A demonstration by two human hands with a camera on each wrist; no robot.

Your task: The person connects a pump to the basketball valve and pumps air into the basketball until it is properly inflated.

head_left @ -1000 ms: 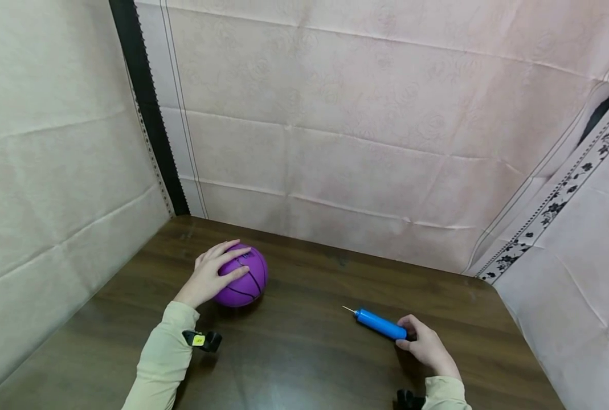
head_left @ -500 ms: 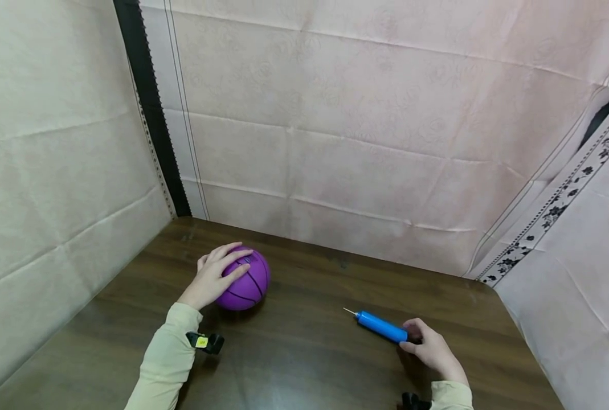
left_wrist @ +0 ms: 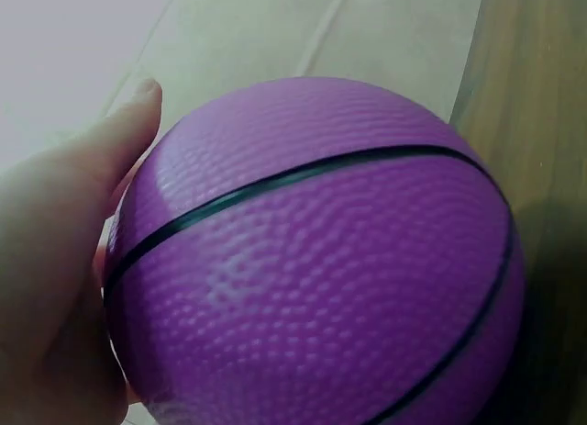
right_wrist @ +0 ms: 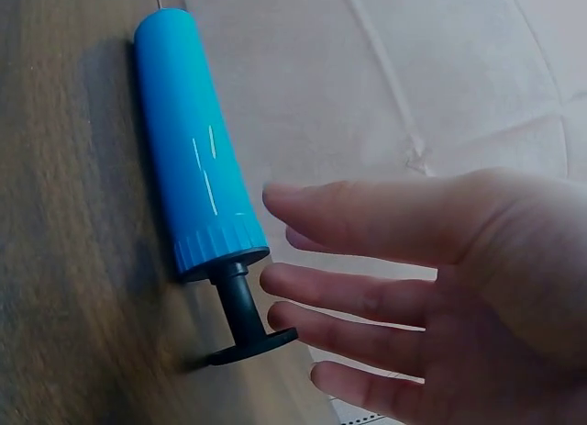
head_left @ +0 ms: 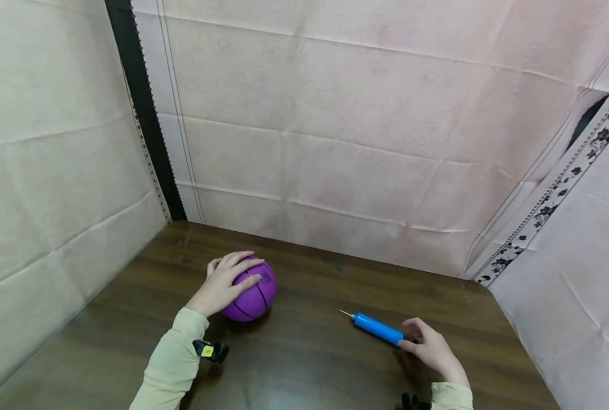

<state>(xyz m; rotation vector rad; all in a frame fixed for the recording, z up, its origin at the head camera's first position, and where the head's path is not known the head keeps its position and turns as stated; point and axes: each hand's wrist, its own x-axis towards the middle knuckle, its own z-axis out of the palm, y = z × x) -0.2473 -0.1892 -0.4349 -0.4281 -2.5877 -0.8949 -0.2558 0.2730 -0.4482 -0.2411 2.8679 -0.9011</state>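
A purple basketball (head_left: 255, 296) with black seams sits on the left half of the table. My left hand (head_left: 225, 283) grips it from the left and above, fingers spread over its top. In the left wrist view the thumb lies along one side of the basketball (left_wrist: 321, 260), and the other fingers are mostly hidden behind it. To the right lies a blue hand pump (head_left: 378, 328), its needle pointing left. My right hand (head_left: 431, 348) is beside the handle end. The right wrist view shows spread fingertips close to the pump's black T-handle (right_wrist: 240, 315), not wrapped round it.
The brown wooden table (head_left: 304, 353) has pale cloth hangings (head_left: 335, 131) along its back and both sides. A black strip (head_left: 147, 114) runs down the back left corner. Black wrist cameras are strapped over both light sleeves (head_left: 173, 361).
The basketball has rolled a little to the right and nearer, its printed mark turning the same way, with my left hand following. My right hand has drawn slightly back from the pump, which stays put.
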